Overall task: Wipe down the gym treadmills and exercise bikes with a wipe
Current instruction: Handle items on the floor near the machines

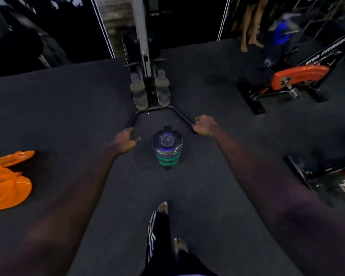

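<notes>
A bike (299,76) with an orange wheel cover stands far right on the dark floor (68,108), well apart from both hands. Part of a second bike (331,176), black with a metal pedal, shows at the near right edge.

Neither hand is on a bike. Both arms reach forward to the bent black bar (161,108) at the near end of a grey-railed machine (145,56) in the middle of the room. The right hand (205,124) has its fingers wrapped round the bar's right end. The left hand (126,139) sits at the bar's left end with its fingers curled, but I cannot tell whether they grasp the bar or only lie beside it.

Between the hands, just near of the bar, a clear bottle (167,144) with a green band stands upright on the floor. Two grey footplates (139,94) lie side by side just beyond the bar.

Orange plastic pieces (6,184) lie at the left edge. At the bottom are the person's bare feet (180,245) and dark trousers with white stripes. Another person's bare legs (251,26) stand far right, behind the first bike.
</notes>
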### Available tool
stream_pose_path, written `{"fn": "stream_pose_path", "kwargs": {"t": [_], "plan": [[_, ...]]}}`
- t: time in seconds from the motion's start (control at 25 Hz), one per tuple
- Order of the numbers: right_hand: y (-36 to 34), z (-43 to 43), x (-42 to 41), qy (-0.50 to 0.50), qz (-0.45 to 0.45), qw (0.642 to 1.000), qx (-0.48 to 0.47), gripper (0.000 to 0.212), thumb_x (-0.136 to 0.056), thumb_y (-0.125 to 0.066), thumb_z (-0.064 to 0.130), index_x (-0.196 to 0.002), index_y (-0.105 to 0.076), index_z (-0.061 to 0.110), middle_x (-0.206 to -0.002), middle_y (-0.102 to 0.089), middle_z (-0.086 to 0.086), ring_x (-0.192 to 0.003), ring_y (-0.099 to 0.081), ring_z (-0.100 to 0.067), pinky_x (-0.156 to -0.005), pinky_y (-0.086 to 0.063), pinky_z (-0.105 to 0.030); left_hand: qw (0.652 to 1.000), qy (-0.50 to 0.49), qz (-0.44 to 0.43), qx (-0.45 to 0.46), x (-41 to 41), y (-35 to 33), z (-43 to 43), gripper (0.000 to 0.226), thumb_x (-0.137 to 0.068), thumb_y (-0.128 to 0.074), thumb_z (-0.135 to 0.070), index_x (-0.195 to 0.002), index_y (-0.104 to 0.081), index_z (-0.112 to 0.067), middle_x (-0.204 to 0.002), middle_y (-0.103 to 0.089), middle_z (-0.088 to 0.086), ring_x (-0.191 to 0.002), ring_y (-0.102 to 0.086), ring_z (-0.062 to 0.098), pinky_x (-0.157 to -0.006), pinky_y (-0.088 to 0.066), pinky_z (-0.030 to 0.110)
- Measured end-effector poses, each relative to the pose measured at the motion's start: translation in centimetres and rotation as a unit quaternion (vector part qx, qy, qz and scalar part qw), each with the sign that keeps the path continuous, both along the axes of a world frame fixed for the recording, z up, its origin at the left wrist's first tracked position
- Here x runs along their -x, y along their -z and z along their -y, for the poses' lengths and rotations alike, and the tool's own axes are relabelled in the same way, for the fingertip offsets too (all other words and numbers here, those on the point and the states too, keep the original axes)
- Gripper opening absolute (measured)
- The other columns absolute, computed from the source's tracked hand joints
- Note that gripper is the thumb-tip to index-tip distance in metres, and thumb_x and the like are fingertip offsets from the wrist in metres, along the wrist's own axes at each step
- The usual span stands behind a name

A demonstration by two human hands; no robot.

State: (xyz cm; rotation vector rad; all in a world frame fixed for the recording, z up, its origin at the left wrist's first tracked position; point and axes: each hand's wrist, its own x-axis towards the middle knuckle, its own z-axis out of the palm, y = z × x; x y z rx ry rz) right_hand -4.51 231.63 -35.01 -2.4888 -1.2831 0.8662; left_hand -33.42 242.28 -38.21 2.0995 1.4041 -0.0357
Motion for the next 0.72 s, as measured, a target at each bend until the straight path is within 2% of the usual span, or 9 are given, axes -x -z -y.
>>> {"fn": "stream_pose_path", "kwargs": {"t": [0.16, 0.28, 0.4, 0.48, 0.6, 0.68, 0.72], "plan": [[6.6, -4.7, -1.5, 0.026, 0.003, 0.999, 0.048, 0.038, -0.092, -0.057, 0.024, -0.123, -0.063, 0.004, -0.127, -0.062, -0.016, -0.122, -0.056, -0.032, -0.093, -0.045, -0.028, 0.998, -0.025, 0.008, 0.057, -3.2, 7.0, -6.4, 0.051, -0.095, -0.062, -0.03, -0.142, -0.049, -0.015, -0.145, -0.05, 0.013, -0.131, -0.049, 0.03, -0.106, -0.039, 0.034], [13.1, -7.7, -2.0, 0.03, -0.008, 0.995, 0.093, 0.039, -0.095, -0.053, 0.022, -0.129, -0.059, 0.003, -0.135, -0.057, -0.018, -0.126, -0.052, -0.033, -0.099, -0.04, -0.028, 0.995, -0.011, -0.001, 0.098, -5.6, 13.5, -9.8, 0.05, -0.097, -0.06, -0.027, -0.143, -0.047, -0.012, -0.146, -0.049, 0.014, -0.132, -0.049, 0.03, -0.106, -0.04, 0.034], [19.8, -10.3, -2.6, 0.026, -0.03, 0.992, 0.12, 0.038, -0.095, -0.051, 0.02, -0.125, -0.06, 0.0, -0.131, -0.058, -0.024, -0.123, -0.054, -0.038, -0.101, -0.043, -0.036, 0.988, -0.022, -0.001, 0.154, -8.0, 21.0, -12.0, 0.043, -0.097, -0.057, -0.012, -0.138, -0.05, -0.001, -0.14, -0.053, 0.018, -0.129, -0.051, 0.031, -0.1, -0.039, 0.029], [23.7, -11.6, -3.1, 0.02, -0.049, 0.991, 0.12, 0.036, -0.095, -0.051, 0.017, -0.123, -0.06, -0.004, -0.127, -0.059, -0.027, -0.12, -0.055, -0.04, -0.098, -0.045, -0.039, 0.986, -0.003, -0.029, 0.167, -9.0, 25.4, -12.6, 0.04, -0.097, -0.057, -0.01, -0.135, -0.053, 0.0, -0.136, -0.056, 0.02, -0.125, -0.054, 0.031, -0.099, -0.041, 0.031], [31.4, -13.3, -4.3, 0.041, -0.074, 0.988, 0.131, 0.034, -0.092, -0.055, 0.014, -0.12, -0.061, -0.005, -0.124, -0.062, -0.026, -0.117, -0.058, -0.038, -0.09, -0.046, -0.036, 0.978, -0.032, -0.054, 0.2, -10.7, 34.3, -14.8, 0.034, -0.096, -0.057, -0.011, -0.128, -0.058, 0.003, -0.132, -0.059, 0.021, -0.12, -0.057, 0.032, -0.098, -0.042, 0.033], [36.2, -14.0, -5.2, 0.051, -0.088, 0.984, 0.144, 0.033, -0.091, -0.058, 0.013, -0.119, -0.062, -0.004, -0.122, -0.063, -0.024, -0.114, -0.06, -0.035, -0.086, -0.047, -0.034, 0.981, -0.005, -0.068, 0.183, -12.4, 39.2, -17.3, 0.03, -0.096, -0.054, -0.012, -0.121, -0.061, 0.003, -0.126, -0.062, 0.024, -0.115, -0.059, 0.033, -0.093, -0.044, 0.035], [38.6, -14.3, -5.6, 0.043, -0.092, 0.983, 0.152, 0.032, -0.091, -0.057, 0.013, -0.117, -0.061, -0.004, -0.122, -0.063, -0.024, -0.113, -0.06, -0.035, -0.084, -0.046, -0.033, 0.976, -0.016, -0.077, 0.201, -11.5, 41.0, -14.7, 0.029, -0.096, -0.053, -0.013, -0.12, -0.062, 0.002, -0.123, -0.062, 0.025, -0.114, -0.06, 0.034, -0.091, -0.044, 0.036]]}}
